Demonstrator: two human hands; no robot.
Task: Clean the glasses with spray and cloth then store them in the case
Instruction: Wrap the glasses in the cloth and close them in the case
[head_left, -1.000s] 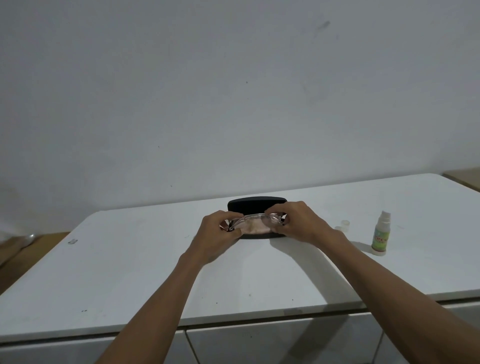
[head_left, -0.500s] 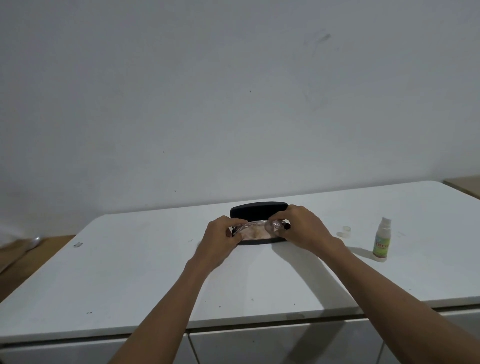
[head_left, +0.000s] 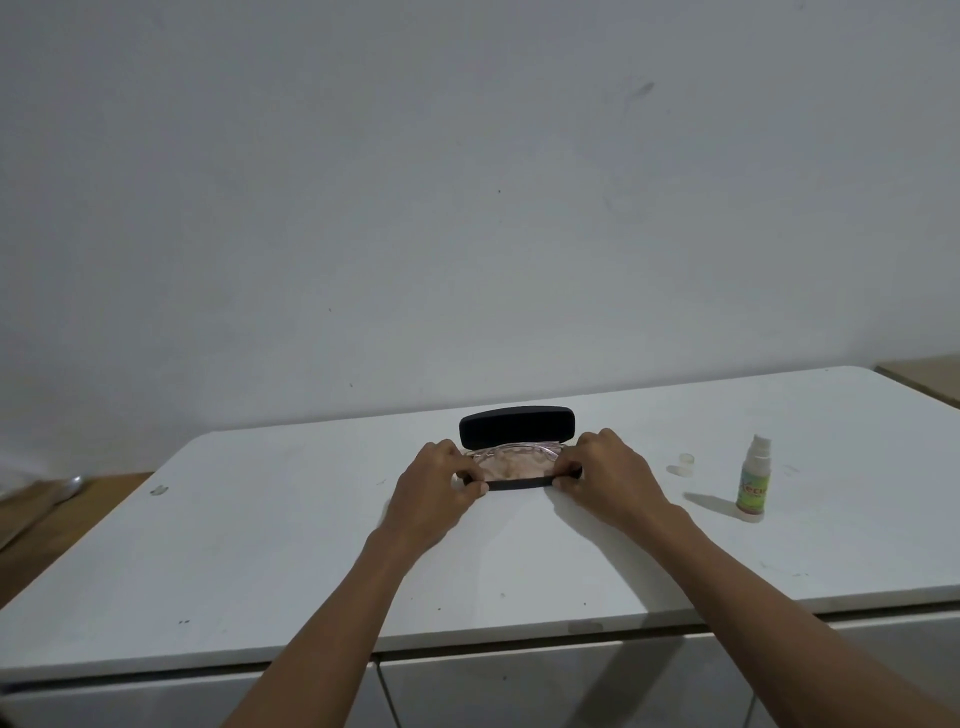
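Observation:
A black glasses case (head_left: 517, 426) stands open on the white counter (head_left: 291, 545), lid upright at the back. Clear-framed glasses (head_left: 511, 451) lie inside it over a pinkish cloth (head_left: 514, 467). My left hand (head_left: 434, 486) grips the case's left end and my right hand (head_left: 605, 478) grips its right end, thumbs on the front rim. A small spray bottle (head_left: 753, 480) with a green label stands upright to the right, uncapped.
The bottle's clear cap (head_left: 685, 462) lies between the case and the bottle. A small grey scrap (head_left: 158, 489) sits at the counter's left. Cabinet fronts run below the counter edge. A wooden surface shows at far right.
The glasses went from held above the case to lying inside it. Both hands dropped from the frame to the ends of the case base.

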